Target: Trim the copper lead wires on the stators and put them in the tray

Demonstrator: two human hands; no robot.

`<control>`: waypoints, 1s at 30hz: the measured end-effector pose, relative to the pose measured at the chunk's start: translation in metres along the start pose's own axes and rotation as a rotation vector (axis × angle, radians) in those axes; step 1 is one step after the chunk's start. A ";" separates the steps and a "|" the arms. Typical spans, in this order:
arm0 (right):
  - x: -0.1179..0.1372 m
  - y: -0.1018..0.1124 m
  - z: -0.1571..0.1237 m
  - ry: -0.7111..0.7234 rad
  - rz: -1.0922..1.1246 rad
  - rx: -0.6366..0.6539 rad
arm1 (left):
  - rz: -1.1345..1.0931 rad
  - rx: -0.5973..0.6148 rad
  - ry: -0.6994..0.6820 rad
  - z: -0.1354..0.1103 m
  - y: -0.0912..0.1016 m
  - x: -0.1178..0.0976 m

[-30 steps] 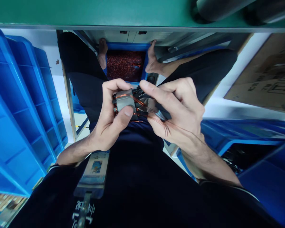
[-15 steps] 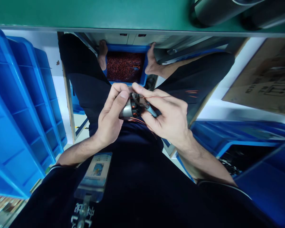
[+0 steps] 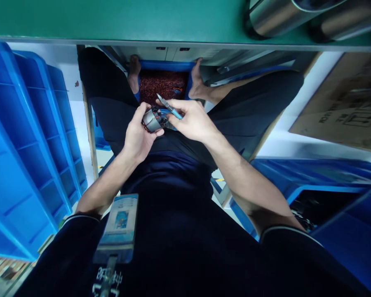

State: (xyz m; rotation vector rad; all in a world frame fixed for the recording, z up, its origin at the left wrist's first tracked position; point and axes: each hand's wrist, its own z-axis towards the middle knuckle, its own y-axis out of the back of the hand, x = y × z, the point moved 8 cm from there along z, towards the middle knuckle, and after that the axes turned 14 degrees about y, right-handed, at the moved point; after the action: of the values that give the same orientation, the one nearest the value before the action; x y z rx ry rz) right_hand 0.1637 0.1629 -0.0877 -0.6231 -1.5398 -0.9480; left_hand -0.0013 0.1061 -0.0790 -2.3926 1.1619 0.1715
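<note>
Item: small grey metal motor core wound with copper wire [image 3: 153,120] — clasped in left hand [image 3: 138,136] above lap. Right hand [image 3: 193,121] pinches blue-handled cutting tool [image 3: 170,108] beside it. Risk: blade slipping, nicking fingers — likely through cramped grip.

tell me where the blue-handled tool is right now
In the head view the blue-handled tool sits just left of centre, gripped by the right hand, beside the motor part in the left hand.

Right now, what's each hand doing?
Left hand: closed on the small motor core.
Right hand: closed on the blue-handled tool.
</note>
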 end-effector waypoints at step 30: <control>0.131 0.026 -0.038 0.303 -0.390 -0.083 | 0.175 0.273 -0.296 -0.072 -0.037 -0.010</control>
State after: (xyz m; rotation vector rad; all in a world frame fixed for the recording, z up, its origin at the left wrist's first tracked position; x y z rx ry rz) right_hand 0.1804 0.1292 0.0457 -0.2209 -1.3759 -1.3405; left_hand 0.0139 0.0992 0.0007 -1.9522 1.1690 0.3847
